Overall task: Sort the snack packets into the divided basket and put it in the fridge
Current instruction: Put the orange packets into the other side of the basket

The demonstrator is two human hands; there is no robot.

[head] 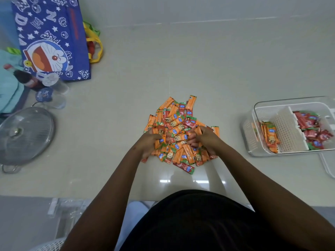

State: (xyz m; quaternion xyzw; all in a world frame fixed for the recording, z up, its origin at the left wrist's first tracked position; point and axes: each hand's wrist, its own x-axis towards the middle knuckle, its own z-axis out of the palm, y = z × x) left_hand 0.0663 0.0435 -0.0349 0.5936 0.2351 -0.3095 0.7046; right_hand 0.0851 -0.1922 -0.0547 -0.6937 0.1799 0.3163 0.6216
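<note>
At the far left of the pale tiled floor (217, 60) sit a glass pot lid (25, 134), a dark drinks bottle (25, 78) and two clear bottles, with a blue cartoon-print bag (50, 37) standing behind them. These lie well apart from your work, so your left side has open floor between them and the pile.

In the centre, straight ahead of you, lies the heap of snack packets (178, 124), mostly orange with some red mixed in. Your left hand (150, 142) and your right hand (206, 140) are both dug into the near half of the heap, fingers curled among the packets. Each seems to be gathering a bunch of orange ones, though the packets hide the fingertips, so the exact grasp is hard to confirm. One red packet (184, 167) lies loose at the near edge of the heap.

To the right, well apart from the pile, sits the clear divided basket (257, 113). Its left compartment holds a small stack of orange packets; its right compartment holds a jumble of red ones. A white perforated divider (288, 131) separates them.

The sorting looks barely begun: most packets remain on the floor, and no fridge is in view. The floor between pile and basket is bare, giving your right arm an easy path. The basket's right side runs off the picture's edge.
</note>
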